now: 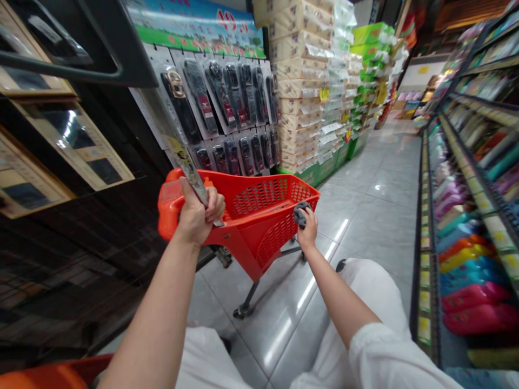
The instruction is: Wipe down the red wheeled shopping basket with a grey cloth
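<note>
on the grey tiled floor [389, 173] stands a red shopping cart [245, 246]. a long metal bar [184, 156] slants up over its handle end, the left hand [198, 210] wrapped around the bar's lower part. the right hand [308, 227] pinches a bunched grey cloth [300, 214] at the cart's outer side, near its far corner.

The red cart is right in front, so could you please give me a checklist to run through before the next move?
1. Left hand wrapped around the silver bar: ok.
2. Right hand holding the grey cloth: ok.
3. Cloth touching the red cart: cannot tell.
4. Red cart upright: ok.
5. Whole inside bottom of the cart visible: not ok, the near wall hides part.
</note>
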`<state>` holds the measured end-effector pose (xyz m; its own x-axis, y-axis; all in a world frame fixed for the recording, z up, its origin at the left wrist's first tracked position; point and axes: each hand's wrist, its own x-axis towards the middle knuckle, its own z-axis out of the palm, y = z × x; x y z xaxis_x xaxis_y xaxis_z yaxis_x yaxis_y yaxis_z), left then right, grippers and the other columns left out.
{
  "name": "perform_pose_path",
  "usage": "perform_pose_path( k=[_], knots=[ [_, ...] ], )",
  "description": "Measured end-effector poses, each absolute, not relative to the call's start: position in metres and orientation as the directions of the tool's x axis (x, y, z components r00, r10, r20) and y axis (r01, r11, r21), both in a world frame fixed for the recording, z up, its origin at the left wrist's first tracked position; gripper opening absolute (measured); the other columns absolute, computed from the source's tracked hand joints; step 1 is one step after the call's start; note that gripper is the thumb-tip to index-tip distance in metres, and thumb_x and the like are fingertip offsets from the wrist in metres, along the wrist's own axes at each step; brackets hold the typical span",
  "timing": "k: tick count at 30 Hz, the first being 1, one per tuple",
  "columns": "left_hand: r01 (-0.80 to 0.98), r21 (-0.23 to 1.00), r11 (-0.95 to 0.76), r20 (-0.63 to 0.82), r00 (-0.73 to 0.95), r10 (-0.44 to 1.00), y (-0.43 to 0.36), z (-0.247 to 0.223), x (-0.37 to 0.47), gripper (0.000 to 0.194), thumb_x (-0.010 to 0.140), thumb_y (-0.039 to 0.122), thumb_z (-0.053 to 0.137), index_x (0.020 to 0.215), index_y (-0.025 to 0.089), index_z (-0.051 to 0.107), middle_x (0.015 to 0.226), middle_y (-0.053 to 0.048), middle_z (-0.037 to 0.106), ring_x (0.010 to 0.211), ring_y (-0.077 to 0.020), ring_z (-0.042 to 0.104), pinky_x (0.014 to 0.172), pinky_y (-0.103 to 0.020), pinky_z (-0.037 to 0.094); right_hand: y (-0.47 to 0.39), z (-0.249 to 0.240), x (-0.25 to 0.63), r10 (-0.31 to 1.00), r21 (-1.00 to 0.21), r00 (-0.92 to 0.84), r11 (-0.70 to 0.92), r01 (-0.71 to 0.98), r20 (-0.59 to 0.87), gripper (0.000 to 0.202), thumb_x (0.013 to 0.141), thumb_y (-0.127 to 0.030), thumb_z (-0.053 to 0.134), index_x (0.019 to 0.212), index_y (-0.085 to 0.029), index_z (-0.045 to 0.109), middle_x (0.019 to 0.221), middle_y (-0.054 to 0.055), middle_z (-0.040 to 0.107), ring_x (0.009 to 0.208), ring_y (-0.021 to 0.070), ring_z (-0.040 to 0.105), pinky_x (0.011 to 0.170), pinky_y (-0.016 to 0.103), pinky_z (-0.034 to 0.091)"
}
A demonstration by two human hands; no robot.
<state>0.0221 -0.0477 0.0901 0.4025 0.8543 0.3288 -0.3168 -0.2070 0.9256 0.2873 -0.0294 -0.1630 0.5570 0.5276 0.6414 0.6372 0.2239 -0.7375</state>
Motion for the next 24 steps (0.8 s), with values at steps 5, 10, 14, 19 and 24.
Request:
perform_pose_path(
  k=[5,10,14,19,24],
  knots=[
    [-0.319,0.926,-0.202,0.325,0.404,0.855,-0.049,0.089,0.024,0.074,0.081,0.082,0.032,0.042,0.019,0.037,0.035,0.005,0.020,0.030,-0.0055,0.017,0.032,-0.020,0.014,-0.052,-0.147,0.250,0.578,-0.607,0.384,0.255,0.753,0.720,0.047,0.079,-0.010,0.048,0.122,-0.021,0.064,0.131,0.010,0.057,0.124,0.0252,0.048,0.108,0.046,0.039],
    [-0.326,0.924,-0.198,0.321,0.385,0.865,-0.049,0.088,0.029,0.073,0.082,0.081,0.031,0.043,0.019,0.036,0.035,0.005,0.021,0.031,-0.0056,0.017,0.032,-0.020,0.014,-0.075,-0.114,0.180,0.594,-0.557,0.300,0.310,0.770,0.746,0.051,0.078,-0.008,0.051,0.126,-0.022,0.062,0.129,0.010,0.056,0.119,0.0261,0.049,0.104,0.044,0.041],
    [-0.322,0.925,-0.200,0.319,0.375,0.871,-0.049,0.089,0.030,0.073,0.083,0.081,0.030,0.043,0.019,0.035,0.035,0.005,0.020,0.030,-0.0051,0.016,0.032,-0.020,0.014,-0.087,-0.090,0.141,0.600,-0.548,0.236,0.411,0.728,0.764,0.049,0.083,-0.012,0.053,0.131,-0.024,0.059,0.127,0.009,0.057,0.116,0.0250,0.048,0.104,0.042,0.041],
    [-0.321,0.929,-0.186,0.302,0.365,0.881,-0.050,0.090,0.028,0.073,0.082,0.081,0.031,0.043,0.019,0.036,0.035,0.005,0.020,0.030,-0.0051,0.017,0.032,-0.020,0.015,-0.089,-0.082,0.144,0.608,-0.445,0.045,0.527,0.724,0.793,0.052,0.085,-0.011,0.054,0.133,-0.031,0.059,0.127,0.004,0.062,0.118,0.0221,0.049,0.108,0.039,0.039],
    [-0.315,0.929,-0.196,0.311,0.373,0.874,-0.049,0.089,0.027,0.072,0.082,0.081,0.033,0.043,0.019,0.036,0.035,0.005,0.022,0.030,-0.0056,0.018,0.031,-0.020,0.015,-0.074,-0.112,0.182,0.566,-0.513,0.152,0.559,0.652,0.810,0.055,0.084,-0.006,0.046,0.133,-0.027,0.059,0.126,0.006,0.063,0.122,0.0199,0.053,0.108,0.039,0.042]
  ],
)
